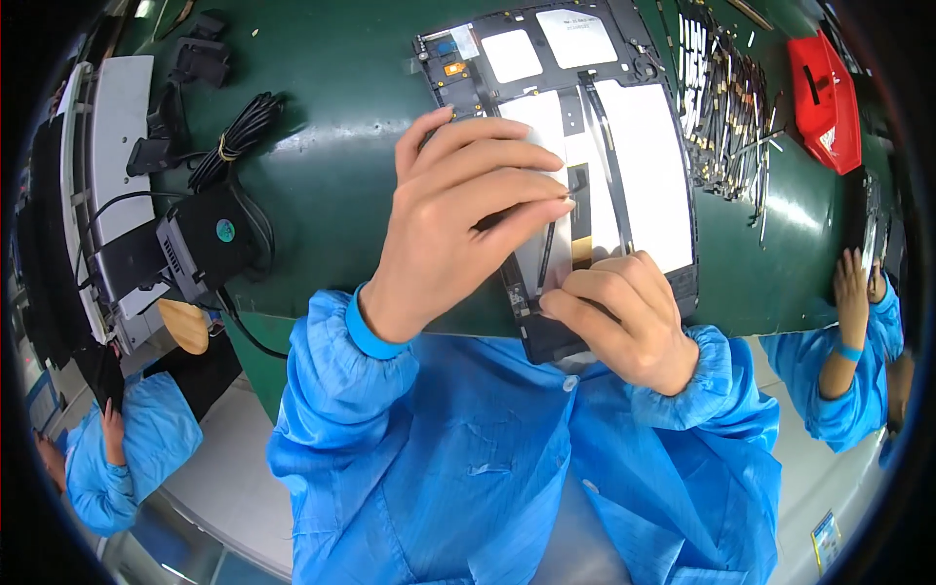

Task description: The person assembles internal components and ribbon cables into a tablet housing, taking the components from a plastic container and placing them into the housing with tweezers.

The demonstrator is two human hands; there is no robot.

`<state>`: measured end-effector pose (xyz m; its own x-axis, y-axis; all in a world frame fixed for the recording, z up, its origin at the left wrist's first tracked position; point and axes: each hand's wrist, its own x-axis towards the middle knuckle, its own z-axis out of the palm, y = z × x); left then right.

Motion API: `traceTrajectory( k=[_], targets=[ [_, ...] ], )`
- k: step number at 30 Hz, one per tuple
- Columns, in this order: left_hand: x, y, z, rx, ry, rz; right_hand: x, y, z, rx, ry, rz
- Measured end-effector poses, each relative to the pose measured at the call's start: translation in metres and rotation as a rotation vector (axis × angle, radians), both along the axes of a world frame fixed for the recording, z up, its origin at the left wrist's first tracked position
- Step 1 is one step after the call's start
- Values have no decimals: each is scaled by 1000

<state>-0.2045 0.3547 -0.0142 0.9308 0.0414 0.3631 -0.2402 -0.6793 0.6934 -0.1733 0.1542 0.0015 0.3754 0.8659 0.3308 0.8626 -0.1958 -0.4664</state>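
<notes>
The left hand (458, 224) lies flat, fingers spread, pressing on the opened back of a tablet (624, 166) that rests on the green table (331, 166). Just right of it and nearer the body, the right hand (619, 317) is pinched shut on a thin dark strip (546, 249) at the tablet's lower edge, fingertips together. Beyond the right hand, a heap of small metal parts (726, 107) lies beside a red tray (827, 97). Left of the left hand sit a black box (210, 239) and a coiled cable (234, 141). A co-worker's hand (853, 292) shows far right.
</notes>
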Motion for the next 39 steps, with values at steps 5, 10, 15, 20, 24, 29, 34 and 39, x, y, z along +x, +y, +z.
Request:
traceTrajectory(
  k=[5, 10, 15, 20, 24, 29, 34, 39],
  targets=[
    [4, 0, -5, 30, -40, -2, 0, 0, 0, 1, -24, -14],
    [5, 2, -7, 29, -37, -8, 0, 0, -3, 9, -41, -16],
    [6, 1, -6, 40, -31, -13, 1, 0, -3, 12, -50, -20],
    [6, 0, -4, 37, -10, -10, 1, -2, -5, 18, -52, -21],
    [8, -1, -3, 69, -4, -10, -1, -4, -5, 13, -39, -26],
    [8, 0, -2, 56, 5, -22, -1, -5, -4, 2, -21, -25],
    [10, 1, -2, 42, -1, -26, -1, -5, -2, -6, -16, -27],
    [8, 1, -3, 51, 2, -43, -1, -3, -2, 0, -35, -56]
  ],
)
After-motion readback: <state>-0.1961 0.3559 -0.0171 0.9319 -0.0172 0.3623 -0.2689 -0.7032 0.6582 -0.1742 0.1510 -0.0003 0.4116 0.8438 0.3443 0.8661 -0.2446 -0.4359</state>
